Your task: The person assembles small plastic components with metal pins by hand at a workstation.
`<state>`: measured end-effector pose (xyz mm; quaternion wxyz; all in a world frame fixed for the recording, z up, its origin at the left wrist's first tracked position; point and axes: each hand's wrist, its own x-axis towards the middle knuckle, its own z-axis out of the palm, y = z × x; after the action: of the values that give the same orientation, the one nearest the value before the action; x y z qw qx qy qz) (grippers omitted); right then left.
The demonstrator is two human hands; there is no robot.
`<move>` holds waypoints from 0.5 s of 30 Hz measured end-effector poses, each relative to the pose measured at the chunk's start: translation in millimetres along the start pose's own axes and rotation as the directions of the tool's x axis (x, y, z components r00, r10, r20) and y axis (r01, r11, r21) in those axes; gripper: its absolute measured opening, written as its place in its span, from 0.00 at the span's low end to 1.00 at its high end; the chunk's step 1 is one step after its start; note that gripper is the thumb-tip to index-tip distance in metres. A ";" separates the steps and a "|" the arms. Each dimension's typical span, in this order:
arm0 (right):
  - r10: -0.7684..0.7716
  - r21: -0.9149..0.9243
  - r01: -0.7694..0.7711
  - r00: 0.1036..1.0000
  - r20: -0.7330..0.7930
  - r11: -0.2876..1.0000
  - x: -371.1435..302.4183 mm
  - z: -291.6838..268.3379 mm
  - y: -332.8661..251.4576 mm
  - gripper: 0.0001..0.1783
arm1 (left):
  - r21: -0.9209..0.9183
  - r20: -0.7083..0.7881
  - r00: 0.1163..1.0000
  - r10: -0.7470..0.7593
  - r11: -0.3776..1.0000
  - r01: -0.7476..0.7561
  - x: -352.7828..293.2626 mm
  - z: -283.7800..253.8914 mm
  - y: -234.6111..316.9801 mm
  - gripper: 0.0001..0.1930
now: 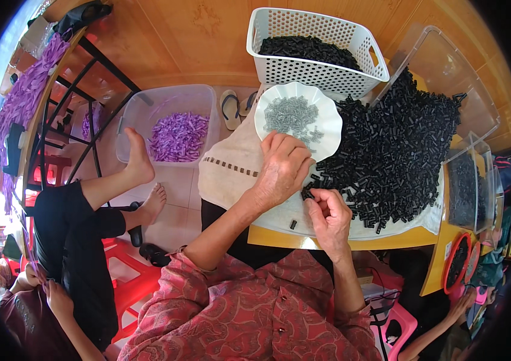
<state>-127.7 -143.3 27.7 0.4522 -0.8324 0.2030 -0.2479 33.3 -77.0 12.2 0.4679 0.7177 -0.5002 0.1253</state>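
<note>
My left hand (282, 168) reaches over the near edge of a white scalloped plate (331, 139). Its fingers are bent together, and whatever they may hold is hidden. Small clear plastic pieces (291, 114) lie in a heap on that plate. Just below and to the right, my right hand (331, 219) is closed in a pinch, with a small black tube (307, 194) at its fingertips. Beyond it spreads a large pile of black tubes (394, 156) on a pale cloth. One loose black tube (293, 224) lies on the cloth left of my right hand.
A white perforated basket (322, 75) of black pieces stands behind the plate. Clear boxes (469, 186) edge the table's right. A bin (204, 99) of purple pieces sits on the floor at left. Other people sit on both sides; one has a bare foot (138, 156) raised.
</note>
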 end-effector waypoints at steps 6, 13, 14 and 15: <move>0.008 -0.001 -0.008 1.000 0.003 1.000 -0.1 -0.7 -1.2 0.10 | 0.037 -0.098 0.995 -0.016 0.999 0.019 2.9 -14.1 -11.4 0.11; 0.001 -0.001 -0.001 1.000 0.002 1.000 -0.8 -0.3 -0.3 0.10 | -0.002 0.050 0.998 0.029 1.000 -0.029 4.6 -19.7 -8.4 0.12; -0.003 0.000 0.003 1.000 0.002 1.000 -0.8 -0.4 -0.4 0.10 | -0.001 0.049 0.998 0.030 1.000 -0.030 5.2 -19.1 -6.5 0.12; -0.005 0.000 0.005 1.000 0.002 1.000 -0.9 -0.5 -0.7 0.10 | 0.007 0.071 0.997 0.036 0.999 -0.037 6.0 -18.1 -4.8 0.13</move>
<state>-128.6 -142.7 28.3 0.4518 -0.8331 0.2006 -0.2481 45.3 -65.8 23.1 0.4447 0.7143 -0.5291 0.1102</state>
